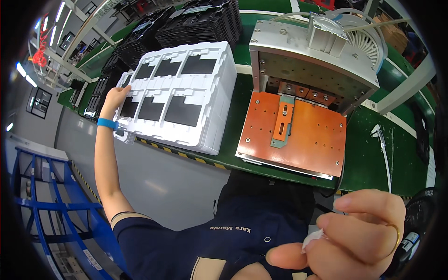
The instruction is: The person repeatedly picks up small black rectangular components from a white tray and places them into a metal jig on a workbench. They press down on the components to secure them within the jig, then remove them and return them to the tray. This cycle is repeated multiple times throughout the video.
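My left hand (115, 98), a blue band on its wrist, reaches out to the far left edge of a white plastic tray (161, 84). Its fingers close on that edge, partly hidden. The tray tops a white stack and has several pockets, each with a flat black sheet (183, 111). Close to the camera at lower right, my right hand (364, 228) is raised with curled fingers. A small crumpled white scrap (313, 240) shows between its thumb and fingers; I cannot make out its kind. A ring is on one finger.
Right of the trays stands a metal press (317, 56) over an orange plate (312, 135) with a slotted orange block (283, 121). A caliper (380, 137) lies on the green table (361, 149). Black tray stacks (198, 25) stand behind; a blue rack (51, 205) is at lower left.
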Demonstrator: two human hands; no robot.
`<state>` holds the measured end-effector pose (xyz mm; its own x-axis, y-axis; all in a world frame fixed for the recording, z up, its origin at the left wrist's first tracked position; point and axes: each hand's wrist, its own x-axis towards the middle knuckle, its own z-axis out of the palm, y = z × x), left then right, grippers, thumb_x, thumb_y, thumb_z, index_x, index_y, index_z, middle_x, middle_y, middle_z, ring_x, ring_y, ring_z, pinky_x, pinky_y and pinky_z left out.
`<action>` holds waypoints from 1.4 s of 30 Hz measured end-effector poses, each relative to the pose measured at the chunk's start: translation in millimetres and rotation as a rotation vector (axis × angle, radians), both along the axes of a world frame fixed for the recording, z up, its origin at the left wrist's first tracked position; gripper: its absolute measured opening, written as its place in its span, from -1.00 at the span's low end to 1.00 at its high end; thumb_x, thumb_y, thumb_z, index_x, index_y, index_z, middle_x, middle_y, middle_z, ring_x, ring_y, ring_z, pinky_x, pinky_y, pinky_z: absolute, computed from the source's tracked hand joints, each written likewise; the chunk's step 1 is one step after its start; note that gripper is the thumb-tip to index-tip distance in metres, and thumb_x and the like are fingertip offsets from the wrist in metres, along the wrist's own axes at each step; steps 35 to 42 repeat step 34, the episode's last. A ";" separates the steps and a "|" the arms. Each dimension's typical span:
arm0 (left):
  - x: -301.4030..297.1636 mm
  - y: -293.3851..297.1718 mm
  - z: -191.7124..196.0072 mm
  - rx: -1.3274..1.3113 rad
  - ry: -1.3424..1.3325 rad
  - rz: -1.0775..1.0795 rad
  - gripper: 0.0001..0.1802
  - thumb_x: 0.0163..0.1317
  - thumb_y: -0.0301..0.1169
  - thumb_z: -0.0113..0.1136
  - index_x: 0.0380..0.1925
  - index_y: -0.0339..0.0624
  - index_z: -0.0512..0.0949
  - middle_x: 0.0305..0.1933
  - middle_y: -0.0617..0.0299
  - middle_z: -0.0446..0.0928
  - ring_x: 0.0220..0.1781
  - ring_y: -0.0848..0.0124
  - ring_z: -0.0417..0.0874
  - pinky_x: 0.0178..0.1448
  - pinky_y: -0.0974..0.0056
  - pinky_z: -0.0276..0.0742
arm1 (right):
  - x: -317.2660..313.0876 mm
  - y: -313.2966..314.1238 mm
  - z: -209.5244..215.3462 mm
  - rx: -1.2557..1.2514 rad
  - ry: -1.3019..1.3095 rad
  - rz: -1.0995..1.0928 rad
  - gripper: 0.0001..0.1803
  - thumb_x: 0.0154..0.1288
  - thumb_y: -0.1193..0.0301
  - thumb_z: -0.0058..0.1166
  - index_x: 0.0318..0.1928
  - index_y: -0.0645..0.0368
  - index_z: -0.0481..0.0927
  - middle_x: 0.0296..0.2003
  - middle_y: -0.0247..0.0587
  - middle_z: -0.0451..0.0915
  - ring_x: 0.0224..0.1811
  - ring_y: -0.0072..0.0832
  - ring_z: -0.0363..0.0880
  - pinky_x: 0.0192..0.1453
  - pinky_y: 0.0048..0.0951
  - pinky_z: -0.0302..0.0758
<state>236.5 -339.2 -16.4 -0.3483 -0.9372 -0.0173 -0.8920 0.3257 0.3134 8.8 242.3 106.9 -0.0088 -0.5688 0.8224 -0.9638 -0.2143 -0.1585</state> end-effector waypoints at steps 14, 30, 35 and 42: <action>-11.4 20.4 38.5 0.381 0.429 0.089 -0.34 0.37 0.08 0.17 0.00 -0.43 0.63 -0.16 -0.05 0.71 -0.31 0.23 0.76 -0.29 0.20 0.67 | -17.0 24.8 -3.4 0.168 0.028 0.022 -0.63 -0.03 0.27 0.51 -0.33 -0.09 0.49 -0.43 -0.53 0.45 -0.40 -0.56 0.49 -0.30 -0.43 0.51; -16.0 14.9 61.0 0.828 0.947 -0.037 -0.66 0.46 -0.28 0.22 0.01 -0.36 0.62 -0.07 0.00 0.73 -0.17 0.31 0.80 -0.08 0.23 0.80 | -56.2 17.8 -8.3 0.143 0.395 0.402 -0.48 -0.02 0.56 0.44 -0.15 0.06 0.34 -0.33 -0.32 0.54 -0.37 -0.45 0.54 -0.37 -0.39 0.65; 48.2 11.9 65.3 0.863 1.092 -0.031 -0.62 0.51 -0.28 0.12 0.14 -0.36 0.55 0.03 -0.07 0.70 -0.04 0.21 0.80 0.04 0.14 0.78 | -28.0 11.9 -8.3 0.020 0.172 0.182 -0.51 0.01 0.57 0.40 -0.16 0.06 0.34 -0.29 -0.32 0.56 -0.35 -0.44 0.55 -0.36 -0.38 0.65; 48.2 11.9 65.3 0.863 1.092 -0.031 -0.62 0.51 -0.28 0.12 0.14 -0.36 0.55 0.03 -0.07 0.70 -0.04 0.21 0.80 0.04 0.14 0.78 | -28.0 11.9 -8.3 0.020 0.172 0.182 -0.51 0.01 0.57 0.40 -0.16 0.06 0.34 -0.29 -0.32 0.56 -0.35 -0.44 0.55 -0.36 -0.38 0.65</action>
